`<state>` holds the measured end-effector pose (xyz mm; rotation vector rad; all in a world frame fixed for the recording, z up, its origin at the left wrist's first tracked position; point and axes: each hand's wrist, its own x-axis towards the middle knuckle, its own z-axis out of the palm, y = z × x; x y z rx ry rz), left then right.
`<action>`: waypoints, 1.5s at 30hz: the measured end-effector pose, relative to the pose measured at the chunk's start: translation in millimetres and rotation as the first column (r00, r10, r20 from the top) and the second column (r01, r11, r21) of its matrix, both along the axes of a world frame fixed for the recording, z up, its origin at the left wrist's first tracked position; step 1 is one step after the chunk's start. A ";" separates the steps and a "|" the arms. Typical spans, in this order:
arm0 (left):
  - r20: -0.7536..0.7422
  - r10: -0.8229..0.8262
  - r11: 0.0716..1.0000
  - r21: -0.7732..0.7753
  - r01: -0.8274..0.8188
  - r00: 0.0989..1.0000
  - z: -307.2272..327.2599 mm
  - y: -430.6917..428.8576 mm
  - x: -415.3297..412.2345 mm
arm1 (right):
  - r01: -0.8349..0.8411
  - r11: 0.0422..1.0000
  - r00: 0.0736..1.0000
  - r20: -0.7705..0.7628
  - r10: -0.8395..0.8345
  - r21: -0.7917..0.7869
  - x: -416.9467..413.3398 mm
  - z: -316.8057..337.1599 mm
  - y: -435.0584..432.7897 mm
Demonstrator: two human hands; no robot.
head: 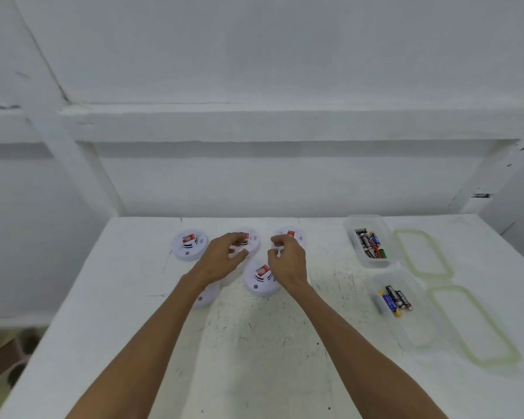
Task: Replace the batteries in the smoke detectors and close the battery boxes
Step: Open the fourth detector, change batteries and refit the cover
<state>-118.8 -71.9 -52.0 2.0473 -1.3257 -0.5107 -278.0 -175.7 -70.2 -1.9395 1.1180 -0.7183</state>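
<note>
On the desk [270,358], near its far edge, sit the smoke detectors [190,244]: light, rigid plastic, I judge, best gripped by the rim. My left hand [221,258] curls round the middle detector [252,241]; my right hand [288,261] is curled too, its hold unclear.

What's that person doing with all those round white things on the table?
Someone is working on smoke detectors laid out on a white table. Their left hand grips the middle detector in the far row. Their right hand is curled just beside it, in front of the far-right detector; whether it holds anything is unclear. Off to the right sit the far box and the near box, both open with batteries inside.
</note>
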 end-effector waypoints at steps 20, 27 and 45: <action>-0.158 0.196 0.978 0.098 -0.182 0.968 -55.3 136.1 27.9 | -0.397 0.917 0.874 -0.287 0.392 0.042 45.6 -42.3 113.5; -0.274 0.269 0.960 -0.001 -0.279 0.924 -61.6 136.6 18.6 | -0.411 0.911 0.895 -0.184 0.406 0.007 41.4 -51.7 114.9; -0.628 -0.062 0.967 -0.230 -0.108 0.776 -15.1 24.3 -106.7 | 0.036 0.995 0.990 0.142 -0.023 -0.095 -98.3 -14.1 63.1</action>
